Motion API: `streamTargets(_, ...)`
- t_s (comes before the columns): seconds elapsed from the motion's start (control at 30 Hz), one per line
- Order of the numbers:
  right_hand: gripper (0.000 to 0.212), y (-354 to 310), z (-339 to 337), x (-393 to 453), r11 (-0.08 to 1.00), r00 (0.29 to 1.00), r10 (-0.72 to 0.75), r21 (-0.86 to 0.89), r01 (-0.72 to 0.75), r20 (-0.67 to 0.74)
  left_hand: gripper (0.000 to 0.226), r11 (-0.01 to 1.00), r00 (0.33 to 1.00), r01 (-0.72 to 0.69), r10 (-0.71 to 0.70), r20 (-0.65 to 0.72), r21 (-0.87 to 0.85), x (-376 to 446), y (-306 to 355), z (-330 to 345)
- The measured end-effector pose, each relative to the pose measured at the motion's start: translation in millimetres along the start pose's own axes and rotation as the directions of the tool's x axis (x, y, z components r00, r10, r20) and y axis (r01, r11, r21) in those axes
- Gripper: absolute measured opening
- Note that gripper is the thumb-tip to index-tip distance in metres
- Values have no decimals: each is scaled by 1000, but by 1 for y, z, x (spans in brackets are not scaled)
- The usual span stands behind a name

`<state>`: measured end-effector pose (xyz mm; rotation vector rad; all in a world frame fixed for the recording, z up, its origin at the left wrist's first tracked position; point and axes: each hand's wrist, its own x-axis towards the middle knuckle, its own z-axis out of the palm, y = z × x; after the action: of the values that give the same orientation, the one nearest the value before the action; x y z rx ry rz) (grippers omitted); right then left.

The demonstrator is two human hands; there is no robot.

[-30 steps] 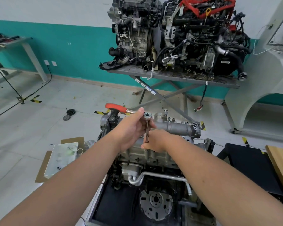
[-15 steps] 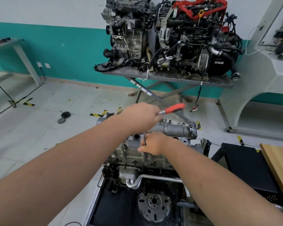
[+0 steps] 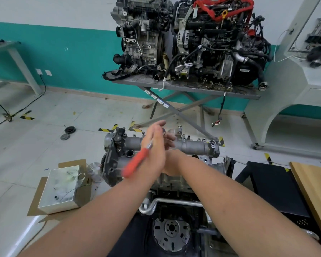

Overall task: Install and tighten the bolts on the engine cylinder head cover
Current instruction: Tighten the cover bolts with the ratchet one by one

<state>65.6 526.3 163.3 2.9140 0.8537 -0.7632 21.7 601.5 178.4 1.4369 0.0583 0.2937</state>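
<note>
The grey cylinder head cover (image 3: 193, 146) tops the engine (image 3: 115, 164) right in front of me. My left hand (image 3: 155, 151) is above its middle with fingers straight, its palm against the ratchet (image 3: 135, 163). The ratchet's red handle is blurred and points down-left; its head sits by my fingertips. My right hand (image 3: 171, 164) sits just behind the left, low on the cover. Its fingers and the extension bar are hidden by the left hand.
A white box (image 3: 59, 188) with small parts sits on cardboard on the floor to the left. Two more engines (image 3: 183, 43) stand on a grey table behind. A black stand (image 3: 272, 182) and a wooden board (image 3: 313, 182) are at the right.
The red handle has swung round from pointing right to pointing down-left. My left hand went from gripping the ratchet head to flat fingers. My right hand stayed in place.
</note>
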Motion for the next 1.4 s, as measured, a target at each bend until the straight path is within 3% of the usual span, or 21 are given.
streamTargets(0.1, 33, 2, 7, -1, 999, 1000, -14, 32, 14, 13, 55, 951, 975, 220, -223, 15, -219, 11, -3, -6)
streamTargets(0.2, 38, 4, 5, -4, 993, 1000, -11, 119, 9, 15, 42, 893, 941, 335, -330, 69, -299, 25, 6, -17)
streamTargets(0.37, 37, 3, 4, -8, 990, 1000, 15, 143, -16, 10, 31, 948, 914, 318, -301, 271, -19, 25, 21, -38)
streamTargets(0.5, 38, 3, 3, -11, 993, 1000, -16, 118, 14, 15, 31, 937, 851, 340, -345, 395, 87, 30, 32, -53)
streamTargets(0.6, 39, 3, 4, -10, 993, 999, -30, 115, 28, 19, 24, 910, 814, 375, -414, 407, 176, 37, 41, -54)
streamTargets(0.7, 39, 3, 5, -7, 996, 999, -48, 80, 48, 9, 17, 858, 811, 289, -455, 368, 425, 43, 52, -43)
streamTargets(0.8, 40, 3, 8, -2, 998, 998, -58, 33, 59, -6, 15, 689, 847, -21, -372, 379, 724, 43, 60, -28)
streamTargets(0.87, 39, 6, 14, 2, 998, 999, -37, 46, 37, -6, 25, 454, 854, -314, -249, 457, 834, 41, 63, -22)
streamTargets(0.97, 41, 10, 17, 7, 997, 1000, -21, 75, 22, -14, 36, -11, 785, -619, -57, 617, 785, 38, 56, -25)
streamTargets(1.03, 42, 10, 18, 8, 998, 999, -26, 62, 28, -26, 37, -93, 724, -673, 123, 679, 734, 33, 45, -30)
streamTargets(1.1, 38, 10, 19, 9, 997, 998, -1, 80, 6, -65, 43, -1, 689, -668, 377, 619, 744, 24, 29, -35)
streamTargets(1.17, 33, 9, 20, 6, 994, 994, 8, 108, 4, -112, 48, 134, 699, -621, 541, 467, 773, 17, 16, -33)
streamTargets(1.23, 34, 4, 17, 0, 961, 991, 19, 277, 19, -136, 53, 258, 759, -554, 547, 353, 791, 12, 5, -28)
streamTargets(1.3, 37, 2, 13, -2, 887, 988, 9, 458, 63, -154, 54, 490, 838, -499, 483, 255, 714, 6, 0, -24)
streamTargets(1.37, 25, 0, 7, -6, 907, 999, 19, 422, -3, -32, 50, 782, 912, -403, 388, 135, 475, -1, -2, -20)
streamTargets(1.4, 26, 1, 6, -8, 939, 999, 41, 343, -40, 4, 46, 864, 937, -344, 339, 80, 368, -4, -3, -17)
